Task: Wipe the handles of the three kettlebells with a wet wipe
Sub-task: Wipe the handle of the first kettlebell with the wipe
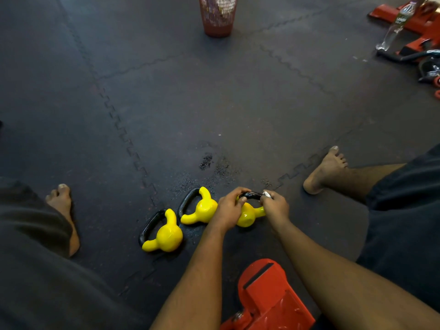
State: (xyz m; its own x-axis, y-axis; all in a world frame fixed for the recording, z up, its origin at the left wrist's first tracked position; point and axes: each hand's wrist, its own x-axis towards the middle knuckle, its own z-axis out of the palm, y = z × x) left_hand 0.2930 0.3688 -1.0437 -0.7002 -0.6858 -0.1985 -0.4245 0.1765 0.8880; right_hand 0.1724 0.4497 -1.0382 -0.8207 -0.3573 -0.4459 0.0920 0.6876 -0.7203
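Observation:
Three yellow kettlebells with black handles lie on the dark rubber floor in a row. The left kettlebell and the middle kettlebell lie untouched, handles pointing away from me. The right kettlebell sits between my hands. My left hand grips the left end of its black handle. My right hand pinches a small white wet wipe against the handle's right end. Most of the wipe is hidden in my fingers.
A red metal equipment base lies just in front of me under my arms. My bare feet rest on either side. A red mesh bin stands far ahead. Red equipment and a clear bottle sit at the far right.

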